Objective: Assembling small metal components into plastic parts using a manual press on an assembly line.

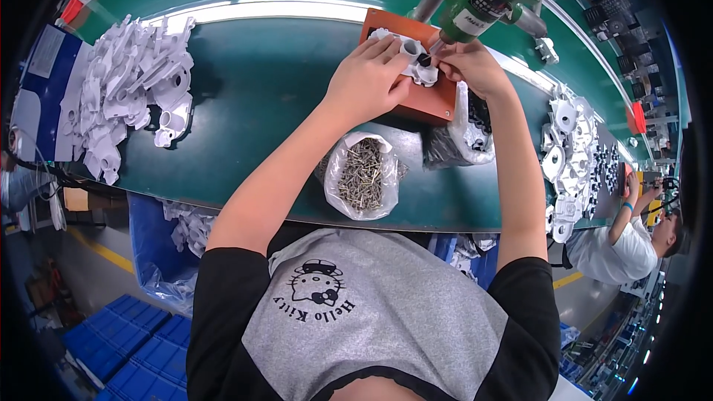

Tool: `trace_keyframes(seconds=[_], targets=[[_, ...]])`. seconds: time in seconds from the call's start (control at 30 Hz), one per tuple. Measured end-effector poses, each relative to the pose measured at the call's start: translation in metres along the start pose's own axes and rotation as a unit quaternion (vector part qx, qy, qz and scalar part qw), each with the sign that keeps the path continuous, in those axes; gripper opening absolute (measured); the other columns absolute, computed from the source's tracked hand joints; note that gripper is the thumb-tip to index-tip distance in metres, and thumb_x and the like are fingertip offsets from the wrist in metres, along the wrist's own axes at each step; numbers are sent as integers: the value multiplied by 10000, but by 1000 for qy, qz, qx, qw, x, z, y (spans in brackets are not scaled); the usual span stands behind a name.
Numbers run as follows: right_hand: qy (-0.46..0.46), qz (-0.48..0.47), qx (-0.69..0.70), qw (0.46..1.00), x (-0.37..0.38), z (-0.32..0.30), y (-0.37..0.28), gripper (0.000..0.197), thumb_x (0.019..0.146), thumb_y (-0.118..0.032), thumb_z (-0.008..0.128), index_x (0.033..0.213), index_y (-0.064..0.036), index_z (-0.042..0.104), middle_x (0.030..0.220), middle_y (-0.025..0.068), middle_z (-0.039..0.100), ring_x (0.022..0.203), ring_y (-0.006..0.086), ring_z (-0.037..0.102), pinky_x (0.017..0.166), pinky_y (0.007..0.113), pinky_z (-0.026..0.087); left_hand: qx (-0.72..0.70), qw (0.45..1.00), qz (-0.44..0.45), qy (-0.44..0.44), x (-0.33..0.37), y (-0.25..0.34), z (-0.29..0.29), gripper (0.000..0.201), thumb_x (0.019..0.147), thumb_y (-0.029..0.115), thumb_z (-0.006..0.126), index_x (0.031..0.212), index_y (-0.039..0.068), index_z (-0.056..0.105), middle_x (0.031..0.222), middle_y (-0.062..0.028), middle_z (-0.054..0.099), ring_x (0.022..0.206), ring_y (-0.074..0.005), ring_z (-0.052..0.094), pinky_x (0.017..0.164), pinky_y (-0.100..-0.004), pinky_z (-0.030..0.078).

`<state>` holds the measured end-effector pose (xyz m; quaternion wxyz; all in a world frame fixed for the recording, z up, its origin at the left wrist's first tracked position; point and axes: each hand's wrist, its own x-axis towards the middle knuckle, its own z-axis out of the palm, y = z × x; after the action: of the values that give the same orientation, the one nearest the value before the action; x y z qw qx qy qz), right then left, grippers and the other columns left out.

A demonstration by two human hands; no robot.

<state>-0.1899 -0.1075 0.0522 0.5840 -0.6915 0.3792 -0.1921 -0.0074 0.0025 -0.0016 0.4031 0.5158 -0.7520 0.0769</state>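
Apparently to steady it, the left hand [368, 80] clamps the white part [425, 75] between fingers and thumb, orange block [422, 106] beneath them; alongside, the right hand [473, 67] bunches its fingertips, grip unclear.

Housing [411, 49] on fixture block [425, 101], screw bag [333, 180] before it; parts pile [137, 82] left, housings pile [568, 156] right

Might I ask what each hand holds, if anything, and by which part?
The left grip holds the white part by its left side; for the right grip, it cannot be told.
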Motion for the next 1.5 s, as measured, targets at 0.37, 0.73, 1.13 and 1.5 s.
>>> trace_keyframes(seconds=[0.37, 0.73, 1.13, 1.5], targets=[[11, 13, -20, 1000, 1, 6, 3, 153, 846, -86, 644, 977, -54, 573, 733, -28, 508, 569, 24, 414, 446, 173, 293, 0, 1000, -7, -5, 0, 0, 2, 267, 778, 199, 616, 984, 30, 600, 1133, -192, 623, 1080, -324, 595, 1004, -410, 425], [-30, 45, -80, 995, 6, -6, -3, 149, 830, -171, 701, 889, -85, 595, 645, -49, 499, 518, 20, 419, 426, 180, 281, -13, 1000, -7, -3, -1, 0, 3, 221, 781, 201, 644, 913, 34, 585, 1156, -182, 615, 1084, -350, 577, 990, -431, 437], [-99, 30, -115, 988, 18, -16, -19, 206, 767, -133, 732, 892, -14, 620, 649, -6, 554, 510, 62, 499, 420, 207, 366, 6, 1000, -14, -12, -2, -5, -1, 268, 785, 215, 637, 985, 41, 594, 1174, -179, 605, 1122, -353, 555, 986, -434, 431], [226, -239, 7, 944, 125, -221, -138, 296, 845, -255, 559, 1039, -32, 587, 977, 121, 635, 871, 242, 624, 776, 423, 517, -10, 999, 32, 9, 1, 1, 2, 203, 767, 160, 613, 924, 34, 597, 1067, -175, 627, 1083, -319, 586, 969, -441, 442]])
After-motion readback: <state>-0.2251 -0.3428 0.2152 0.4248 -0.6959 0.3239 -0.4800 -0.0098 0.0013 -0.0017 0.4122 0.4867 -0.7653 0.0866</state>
